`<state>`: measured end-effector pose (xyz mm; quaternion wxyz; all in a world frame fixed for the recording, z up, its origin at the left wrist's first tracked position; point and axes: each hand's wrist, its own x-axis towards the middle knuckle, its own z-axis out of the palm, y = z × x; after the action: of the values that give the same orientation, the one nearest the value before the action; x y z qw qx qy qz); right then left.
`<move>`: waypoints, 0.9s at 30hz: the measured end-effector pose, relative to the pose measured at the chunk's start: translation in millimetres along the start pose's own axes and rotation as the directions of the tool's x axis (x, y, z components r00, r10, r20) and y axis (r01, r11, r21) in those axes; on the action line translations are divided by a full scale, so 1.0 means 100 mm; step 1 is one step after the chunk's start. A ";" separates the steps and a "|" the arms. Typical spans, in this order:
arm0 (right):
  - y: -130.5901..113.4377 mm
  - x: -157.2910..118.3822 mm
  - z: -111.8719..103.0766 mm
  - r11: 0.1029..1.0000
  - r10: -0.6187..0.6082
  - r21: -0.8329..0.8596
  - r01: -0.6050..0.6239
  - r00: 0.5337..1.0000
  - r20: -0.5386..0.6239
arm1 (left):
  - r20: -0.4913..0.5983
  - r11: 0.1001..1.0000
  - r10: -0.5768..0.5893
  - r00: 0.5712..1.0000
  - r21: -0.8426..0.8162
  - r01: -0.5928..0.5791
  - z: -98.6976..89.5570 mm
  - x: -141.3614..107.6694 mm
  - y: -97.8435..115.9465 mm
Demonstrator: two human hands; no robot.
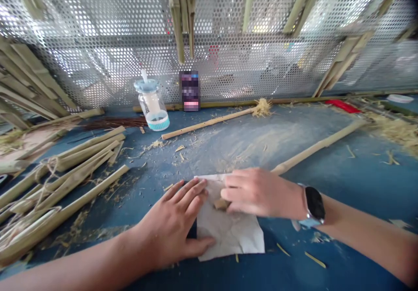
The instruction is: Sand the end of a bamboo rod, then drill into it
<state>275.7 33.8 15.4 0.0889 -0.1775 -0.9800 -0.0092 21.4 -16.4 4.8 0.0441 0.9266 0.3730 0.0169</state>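
Left hand (pixel 170 225) flat, fingers (pixel 192 193) spread, pressing down on the left side of a crumpled white paper sheet (pixel 228 234); holds nothing else. Right hand (pixel 261 193) sits over the sheet's upper part, fingers half curled around a small tan block (pixel 222 204), which looks pinched against the paper; exact grip partly hidden. Black-faced smartwatch (pixel 315 206) on right wrist. Sheet lies on a blue tabletop (pixel 329 186) strewn with shavings, directly in front of the person, between both forearms. Long bamboo rod (pixel 320 145) runs from just behind the right hand toward the upper right. Second rod (pixel 209 121), frayed at its far end, lies further back. Bundled bamboo strips (pixel 62 182) tied with twine lie at left, well apart from the left hand. Along the back: plastic bottle (pixel 152 106) with a blue lid, tipped slightly; upright phone (pixel 190 90), blurred; dark reed bunch (pixel 112 123); red strip (pixel 342 106). Pile of pale shavings (pixel 395 130) at right edge. Perforated metal panel (pixel 209 34) stands behind it all, with bamboo strips hanging in front.
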 end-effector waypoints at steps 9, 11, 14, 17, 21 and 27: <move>0.41 -0.07 -0.04 0.982 0.178 0.052 -0.179 0.983 0.036 | 0.004 1.000 0.000 1.000 0.018 0.000 0.00 -0.02 0.00; 0.29 -0.06 -0.03 0.993 0.117 0.002 -0.117 0.993 0.006 | 0.018 1.000 -0.003 1.000 0.025 0.003 0.00 -0.02 0.01; -0.02 0.01 0.02 0.999 -0.042 0.007 0.042 0.998 -0.039 | 0.010 0.999 0.007 1.000 0.041 -0.008 0.01 -0.02 0.00; -0.04 0.05 0.05 0.993 -0.084 0.077 0.087 0.996 -0.035 | -0.025 0.998 0.030 0.999 0.053 -0.028 0.02 -0.01 -0.01; 0.37 -0.04 0.01 0.980 0.135 0.143 -0.135 0.991 0.011 | -0.051 0.997 0.032 0.998 0.069 -0.028 0.02 -0.01 -0.02; 0.11 0.00 0.01 0.970 0.051 0.236 -0.052 0.999 0.013 | -0.090 0.995 0.053 0.995 0.090 -0.045 0.05 -0.02 -0.02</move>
<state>279.7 44.1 14.2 0.1060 -0.1911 -0.9695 0.1106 19.0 -17.2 -0.7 -0.0144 0.9347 0.3522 0.0445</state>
